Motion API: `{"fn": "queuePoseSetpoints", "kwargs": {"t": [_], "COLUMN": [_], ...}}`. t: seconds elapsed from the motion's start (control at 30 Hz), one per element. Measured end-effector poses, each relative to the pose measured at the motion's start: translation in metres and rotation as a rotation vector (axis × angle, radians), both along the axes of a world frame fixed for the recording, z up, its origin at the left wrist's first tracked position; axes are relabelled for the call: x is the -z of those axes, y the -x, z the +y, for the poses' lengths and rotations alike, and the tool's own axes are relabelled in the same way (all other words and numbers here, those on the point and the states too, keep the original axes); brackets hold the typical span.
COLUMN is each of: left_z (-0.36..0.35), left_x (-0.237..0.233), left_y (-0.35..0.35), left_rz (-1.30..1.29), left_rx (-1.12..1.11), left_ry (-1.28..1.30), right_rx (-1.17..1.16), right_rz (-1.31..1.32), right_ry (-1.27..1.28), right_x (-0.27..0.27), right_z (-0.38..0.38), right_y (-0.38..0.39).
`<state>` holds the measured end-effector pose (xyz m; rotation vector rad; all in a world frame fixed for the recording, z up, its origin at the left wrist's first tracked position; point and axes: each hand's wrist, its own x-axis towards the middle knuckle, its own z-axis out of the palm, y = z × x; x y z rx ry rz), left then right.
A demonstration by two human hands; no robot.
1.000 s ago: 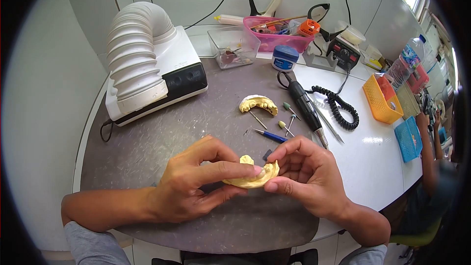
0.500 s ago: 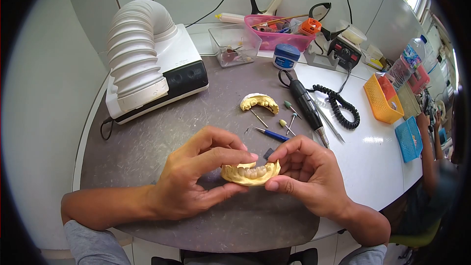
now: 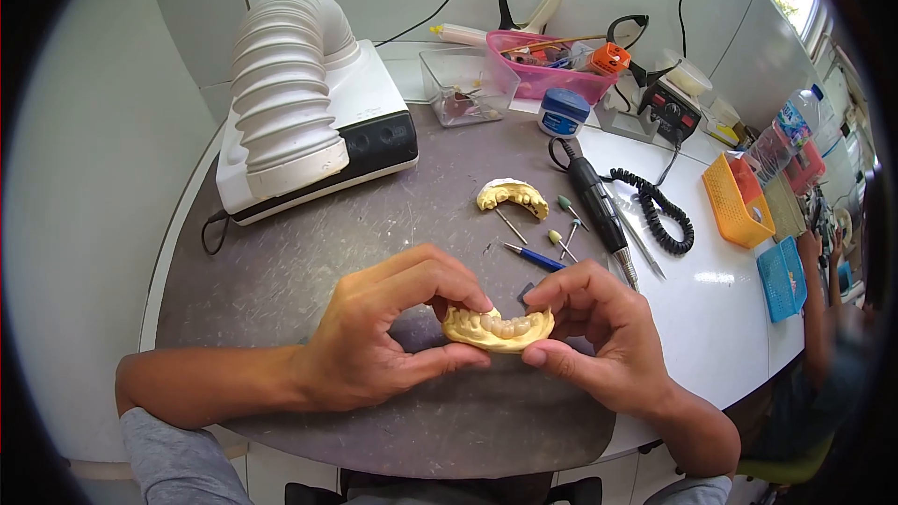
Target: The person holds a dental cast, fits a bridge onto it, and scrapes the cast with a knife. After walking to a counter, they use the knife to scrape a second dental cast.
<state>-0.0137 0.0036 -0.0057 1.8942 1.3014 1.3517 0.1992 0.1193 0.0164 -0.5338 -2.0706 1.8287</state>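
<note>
Between my two hands I hold a yellow dental cast (image 3: 496, 342) above the table. Greyish tooth crowns (image 3: 506, 325) sit along its arch, facing me. My left hand (image 3: 379, 332) grips the cast's left end, thumb below and index fingertip on top by the crowns. Around the right end my right hand (image 3: 603, 337) is closed, thumb on the front edge and fingers behind. A small dark square piece (image 3: 527, 294) lies just behind the right fingers, partly hidden. Beyond it are a blue pen-like tool (image 3: 535, 256) and a second yellow cast (image 3: 512, 196).
Rotary burs (image 3: 559, 241) lie beside a black handpiece (image 3: 599, 210) with a coiled cord. A white box with a ribbed hose (image 3: 285, 84) stands at the left. At the back are a pink basket (image 3: 561, 84) and a blue-lidded jar (image 3: 564, 112). Another person's arm (image 3: 816, 299) shows far right.
My left index fingertip has come down from above the cast onto its left part, near the crowns. The whole scene sits slightly further right in view.
</note>
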Motion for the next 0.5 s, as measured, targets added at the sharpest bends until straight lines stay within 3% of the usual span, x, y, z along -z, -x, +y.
{"fn": "queuePoseSetpoints", "kwargs": {"t": [0.5], "left_z": [-0.0009], "left_x": [-0.0022], "left_y": [-0.0028], "left_rz": [0.040], "left_rx": [-0.036], "left_ry": [-0.009], "right_rx": [-0.004], "right_rz": [0.007], "right_ry": [-0.049], "right_x": [0.0032], "right_z": [0.0015], "right_y": [0.0000]}}
